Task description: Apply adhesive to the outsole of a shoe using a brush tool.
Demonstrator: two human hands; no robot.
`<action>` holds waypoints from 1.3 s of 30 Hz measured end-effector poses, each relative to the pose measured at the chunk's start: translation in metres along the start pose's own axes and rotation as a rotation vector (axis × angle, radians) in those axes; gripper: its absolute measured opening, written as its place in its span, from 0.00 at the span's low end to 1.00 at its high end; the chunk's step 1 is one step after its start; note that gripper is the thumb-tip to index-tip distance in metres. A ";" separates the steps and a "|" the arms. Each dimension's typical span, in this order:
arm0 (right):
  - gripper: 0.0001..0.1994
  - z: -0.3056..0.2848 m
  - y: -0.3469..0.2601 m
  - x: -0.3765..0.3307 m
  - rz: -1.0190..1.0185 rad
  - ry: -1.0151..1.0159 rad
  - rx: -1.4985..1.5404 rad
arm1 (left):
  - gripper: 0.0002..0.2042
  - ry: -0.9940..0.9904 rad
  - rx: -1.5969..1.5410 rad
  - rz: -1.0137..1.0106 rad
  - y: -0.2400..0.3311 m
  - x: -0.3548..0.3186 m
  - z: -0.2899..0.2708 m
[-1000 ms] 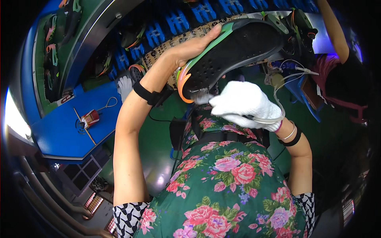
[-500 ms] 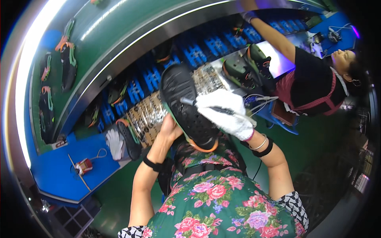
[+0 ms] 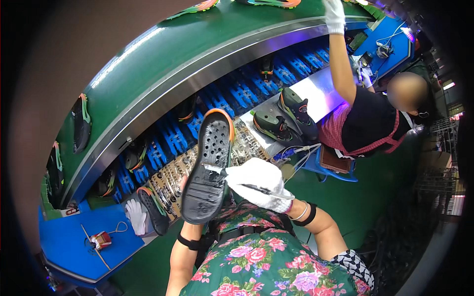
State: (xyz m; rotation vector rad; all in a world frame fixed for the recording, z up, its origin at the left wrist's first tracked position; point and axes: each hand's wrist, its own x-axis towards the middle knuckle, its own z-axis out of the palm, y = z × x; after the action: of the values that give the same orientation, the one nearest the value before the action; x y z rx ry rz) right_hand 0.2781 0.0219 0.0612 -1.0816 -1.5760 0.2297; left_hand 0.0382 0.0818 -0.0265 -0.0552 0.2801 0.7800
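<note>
A black shoe sole (image 3: 201, 191) with an orange rim at its far end is held up with its holed inner face showing. My left hand (image 3: 184, 182) grips it from behind and is mostly hidden, with only a bit of finger at the left edge. In a white knit glove, my right hand (image 3: 259, 181) is closed around a thin-handled brush (image 3: 214, 169). The brush's pale tip lies at the middle of the sole, which looks wet and shiny.
A wrapped cardboard ledge (image 3: 168, 182) runs before a conveyor with blue racks (image 3: 213, 97). Dark shoes (image 3: 296, 106) stand right of it. Another sole (image 3: 152, 209) and white gloves (image 3: 136, 215) lie by the blue table (image 3: 64, 241). A co-worker (image 3: 365, 113) reaches up at the right.
The sole has been turned round, so its orange end now points away from me. My right hand and brush moved lower and left. The co-worker's raised arm has shifted.
</note>
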 end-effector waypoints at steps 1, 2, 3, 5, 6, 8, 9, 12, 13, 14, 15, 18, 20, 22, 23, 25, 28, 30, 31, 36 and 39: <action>0.12 -0.002 -0.001 0.003 -0.030 0.020 -0.043 | 0.37 -0.096 -0.003 -0.085 0.002 -0.001 -0.013; 0.11 -0.004 -0.004 0.010 -0.046 0.027 -0.072 | 0.38 -0.140 0.120 -0.068 0.005 0.002 -0.032; 0.10 -0.006 -0.006 0.012 -0.048 0.029 -0.130 | 0.40 -0.183 0.243 -0.063 0.008 0.008 -0.041; 0.09 -0.012 -0.007 0.020 -0.048 0.020 -0.159 | 0.42 -0.082 0.137 -0.084 -0.003 0.013 -0.037; 0.09 -0.015 -0.007 0.023 -0.050 0.043 -0.149 | 0.43 -0.076 0.056 -0.104 -0.013 0.016 -0.024; 0.09 -0.015 -0.003 0.029 -0.056 0.056 -0.114 | 0.44 -0.116 -0.016 -0.108 -0.024 0.025 -0.016; 0.09 -0.015 -0.001 0.033 -0.064 0.075 -0.107 | 0.43 -0.157 -0.077 -0.127 -0.028 0.030 -0.009; 0.12 -0.013 0.004 0.039 -0.115 0.049 -0.106 | 0.44 -0.147 -0.144 -0.142 -0.033 0.031 -0.007; 0.16 -0.013 0.004 0.039 -0.143 0.032 -0.114 | 0.44 -0.139 -0.137 -0.136 -0.033 0.029 -0.005; 0.19 -0.013 0.002 0.039 -0.098 -0.004 -0.110 | 0.43 -0.149 -0.020 -0.141 -0.033 0.026 -0.004; 0.19 -0.011 0.001 0.036 -0.092 -0.001 -0.108 | 0.42 -0.160 0.093 -0.155 -0.034 0.025 0.000; 0.23 -0.003 -0.008 0.032 -0.080 -0.084 -0.154 | 0.44 -0.047 0.267 -0.144 -0.038 0.020 0.002; 0.20 0.006 -0.015 0.031 -0.051 -0.021 -0.040 | 0.43 -0.102 0.340 -0.113 -0.038 0.019 -0.001; 0.16 0.008 -0.015 0.031 -0.016 0.035 0.006 | 0.42 -0.151 0.176 -0.142 -0.036 0.021 -0.003; 0.14 0.009 -0.015 0.035 -0.010 0.070 -0.043 | 0.41 -0.200 0.008 -0.172 -0.034 0.022 -0.004; 0.13 0.004 -0.006 0.031 -0.031 0.075 -0.032 | 0.41 -0.185 0.047 -0.128 -0.034 0.024 -0.003; 0.15 0.006 -0.022 0.031 0.016 -0.044 -0.038 | 0.44 -0.173 0.004 -0.173 -0.034 0.023 -0.001; 0.15 0.005 -0.019 0.027 -0.001 -0.047 0.046 | 0.45 -0.243 -0.002 -0.169 -0.035 0.025 -0.001; 0.14 0.004 -0.018 0.028 0.041 -0.013 0.164 | 0.45 -0.238 0.000 -0.173 -0.035 0.028 0.005; 0.14 -0.001 -0.002 0.019 0.017 0.097 -0.030 | 0.39 0.039 0.265 0.040 -0.029 0.043 0.011; 0.18 0.019 -0.004 0.008 -0.049 0.053 -0.046 | 0.40 0.278 0.445 0.020 -0.020 0.045 0.010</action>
State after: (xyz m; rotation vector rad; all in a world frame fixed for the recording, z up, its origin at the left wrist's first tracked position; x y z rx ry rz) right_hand 0.2606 0.0327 0.0630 -1.0753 -1.5654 0.1312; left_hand 0.0850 0.1001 -0.0300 0.2612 0.7130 0.7148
